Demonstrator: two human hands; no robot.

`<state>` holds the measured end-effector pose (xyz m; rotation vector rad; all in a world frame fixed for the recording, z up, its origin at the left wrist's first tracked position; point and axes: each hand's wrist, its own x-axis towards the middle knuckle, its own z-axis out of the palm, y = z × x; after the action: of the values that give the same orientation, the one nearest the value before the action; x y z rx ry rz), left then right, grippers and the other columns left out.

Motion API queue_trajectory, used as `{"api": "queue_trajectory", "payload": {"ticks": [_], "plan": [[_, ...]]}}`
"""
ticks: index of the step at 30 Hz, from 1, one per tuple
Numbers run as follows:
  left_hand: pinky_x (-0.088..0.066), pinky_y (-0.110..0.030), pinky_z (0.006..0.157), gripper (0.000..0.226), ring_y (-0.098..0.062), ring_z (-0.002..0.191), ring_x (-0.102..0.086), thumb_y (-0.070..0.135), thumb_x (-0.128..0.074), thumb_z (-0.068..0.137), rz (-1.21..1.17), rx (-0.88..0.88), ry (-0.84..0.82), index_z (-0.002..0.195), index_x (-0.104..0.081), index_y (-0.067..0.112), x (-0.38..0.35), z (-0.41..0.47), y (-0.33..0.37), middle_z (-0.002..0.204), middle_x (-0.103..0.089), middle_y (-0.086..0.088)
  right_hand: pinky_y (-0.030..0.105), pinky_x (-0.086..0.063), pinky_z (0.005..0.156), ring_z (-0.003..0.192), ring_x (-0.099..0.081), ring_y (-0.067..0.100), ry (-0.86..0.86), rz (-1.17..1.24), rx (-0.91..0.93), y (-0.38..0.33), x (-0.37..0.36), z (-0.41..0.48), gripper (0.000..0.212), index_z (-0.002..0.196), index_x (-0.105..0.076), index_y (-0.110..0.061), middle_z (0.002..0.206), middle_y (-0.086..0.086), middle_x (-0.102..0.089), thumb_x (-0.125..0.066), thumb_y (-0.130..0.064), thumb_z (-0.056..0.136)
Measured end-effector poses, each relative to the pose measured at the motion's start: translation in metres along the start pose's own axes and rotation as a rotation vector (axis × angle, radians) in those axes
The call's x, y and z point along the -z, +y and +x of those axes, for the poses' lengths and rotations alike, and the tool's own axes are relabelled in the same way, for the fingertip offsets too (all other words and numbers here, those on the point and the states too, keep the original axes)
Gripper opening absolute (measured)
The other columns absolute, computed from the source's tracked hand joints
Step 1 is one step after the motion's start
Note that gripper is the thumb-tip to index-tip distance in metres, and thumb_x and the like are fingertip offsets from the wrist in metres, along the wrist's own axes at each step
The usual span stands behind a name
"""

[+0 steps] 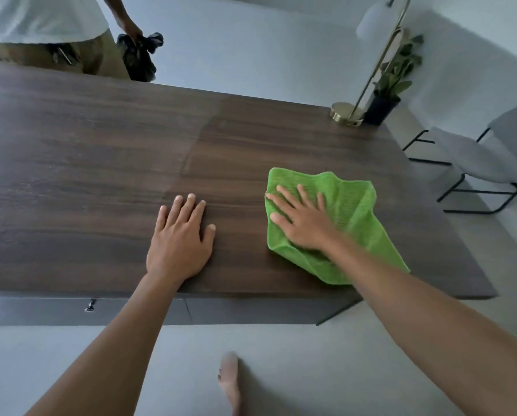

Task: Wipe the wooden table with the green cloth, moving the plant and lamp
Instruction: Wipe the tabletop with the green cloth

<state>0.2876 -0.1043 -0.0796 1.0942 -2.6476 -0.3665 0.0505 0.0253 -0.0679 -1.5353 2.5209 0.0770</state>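
Observation:
The dark wooden table [101,151] fills most of the view. A green cloth [353,211] lies spread on its near right part. My right hand [304,220] presses flat on the cloth with fingers spread. My left hand [180,235] rests flat on the bare wood to the left of the cloth, holding nothing. At the far right corner stand a gold lamp [346,112] with a white shade and, just behind it, a plant [397,73] in a black pot.
Another person [41,31] stands beyond the far left edge holding a dark bundle [140,55]. A grey chair [488,157] with black legs stands right of the table. My bare foot [230,379] is on the floor below the near edge.

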Motion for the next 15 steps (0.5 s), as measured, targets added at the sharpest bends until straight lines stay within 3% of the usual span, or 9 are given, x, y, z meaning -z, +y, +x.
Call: {"api": "queue_trajectory", "payload": {"ticks": [4,8,11,15], "plan": [[0.001,-0.046,0.121,0.056,-0.022,0.15,0.0,0.038,-0.026,0.101,0.042,0.056,-0.022,0.154,-0.019,0.02,-0.012,0.014,0.025,0.163,-0.009,-0.002,0.07,0.007,0.112,0.15,0.006,0.038,0.084,-0.007,0.124,-0.066,-0.012,-0.016,0.06,0.153,-0.008,-0.045,0.164,-0.012,0.0,-0.014,-0.062,0.096],[0.0,-0.046,0.121,0.057,-0.02,0.15,0.0,0.04,-0.031,0.101,0.068,-0.003,-0.074,0.154,-0.019,0.022,-0.011,0.029,0.018,0.163,-0.009,0.0,0.056,0.013,0.117,0.15,0.014,0.025,0.1,0.073,0.275,-0.054,-0.02,-0.092,0.058,0.151,-0.009,-0.049,0.163,-0.017,0.001,-0.016,-0.061,0.095],[0.004,-0.047,0.12,0.06,-0.019,0.15,0.006,0.046,-0.026,0.1,0.093,-0.021,-0.119,0.155,-0.012,0.026,-0.014,0.042,0.022,0.164,-0.002,0.001,0.053,0.006,0.119,0.15,0.015,0.02,0.08,0.046,0.164,0.004,-0.015,-0.086,0.06,0.15,-0.004,-0.053,0.162,-0.022,0.006,-0.013,-0.066,0.091],[0.006,-0.049,0.119,0.063,-0.018,0.149,0.011,0.052,-0.022,0.098,0.121,-0.034,-0.158,0.155,-0.007,0.029,-0.019,0.063,0.03,0.164,0.003,0.003,0.067,0.004,0.115,0.15,0.012,0.033,0.053,0.028,-0.073,0.044,0.003,0.006,0.062,0.151,-0.004,-0.049,0.164,-0.016,0.005,-0.013,-0.068,0.093]]}}
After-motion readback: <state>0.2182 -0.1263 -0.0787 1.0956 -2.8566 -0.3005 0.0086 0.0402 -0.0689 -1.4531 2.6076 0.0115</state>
